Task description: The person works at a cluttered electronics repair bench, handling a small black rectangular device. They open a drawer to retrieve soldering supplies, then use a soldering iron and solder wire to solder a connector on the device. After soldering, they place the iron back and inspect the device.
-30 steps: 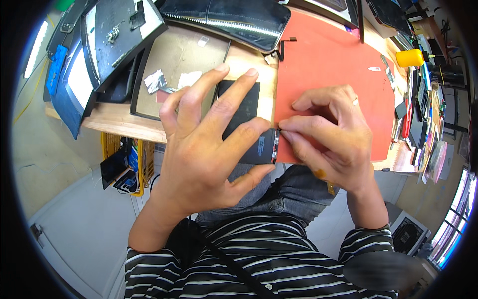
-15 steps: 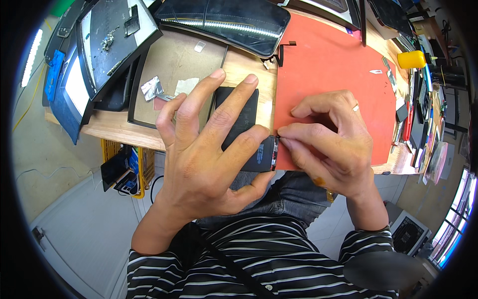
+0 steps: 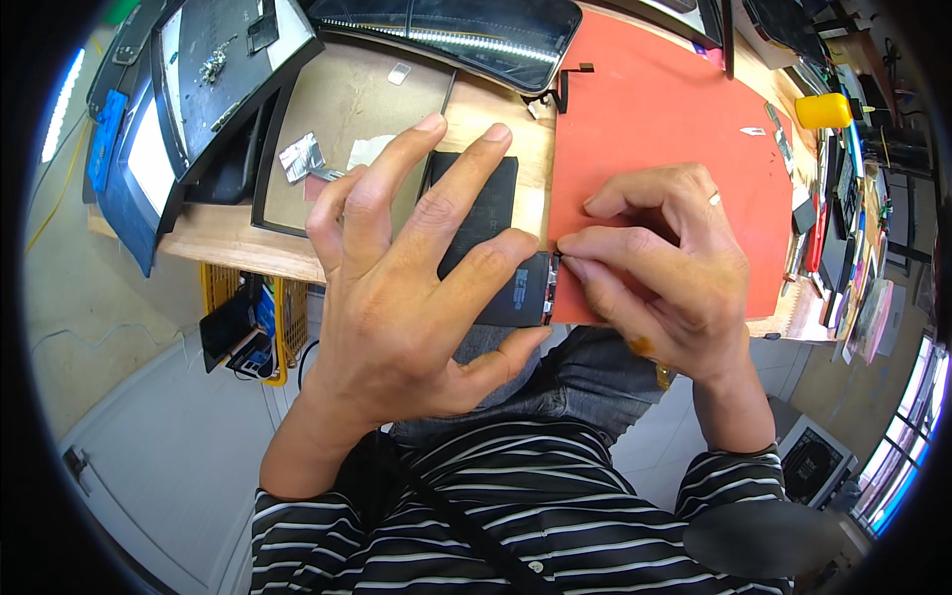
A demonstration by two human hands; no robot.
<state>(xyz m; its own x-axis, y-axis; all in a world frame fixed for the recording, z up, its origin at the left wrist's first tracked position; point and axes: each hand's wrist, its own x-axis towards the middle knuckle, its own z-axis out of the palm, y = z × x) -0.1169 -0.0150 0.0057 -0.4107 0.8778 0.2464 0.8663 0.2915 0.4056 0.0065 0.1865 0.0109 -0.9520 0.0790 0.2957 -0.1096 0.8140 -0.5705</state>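
1. Nearest: black-and-white striped shirt (image 3: 496, 486), with grey denim trousers (image 3: 585, 382) below the bench edge.
2. Left hand (image 3: 397, 307): fingers spread wide; index fingertip at the black flat pack (image 3: 526, 290), thumb along its near edge. Whether they clasp it or only brace it, cannot tell.
3. Right hand (image 3: 684, 283): curled, index and thumb tips almost meeting just beside the pack's right end. Whether anything is pinched between them is too small to tell.
4. Pack location: at the near edge of the pale wooden bench (image 3: 533, 183), partly under the left hand, right end by the red-orange flat mat (image 3: 664, 119). Its outline is stepped; one body or two, hidden by the fingers. A narrow strip with bright and red spots (image 3: 550, 297) runs along that right end.
5. Step in hand (judgement): fine fingertip work at the strip end, left hand steadying, right hand working.
6. Next move (judgement): calls for light, short fingertip motion without bending the strip, the pack held steady.
7. Farther off: tan flat tray with dark rim (image 3: 337, 94), bearing a crumpled silver foil piece (image 3: 301, 157); thin black angled strip (image 3: 564, 91) at the mat's left edge; yellow plastic bottle (image 3: 823, 111) to the right.
8. Farthest noted: glossy black-screened slab (image 3: 466, 40), beyond the tray.
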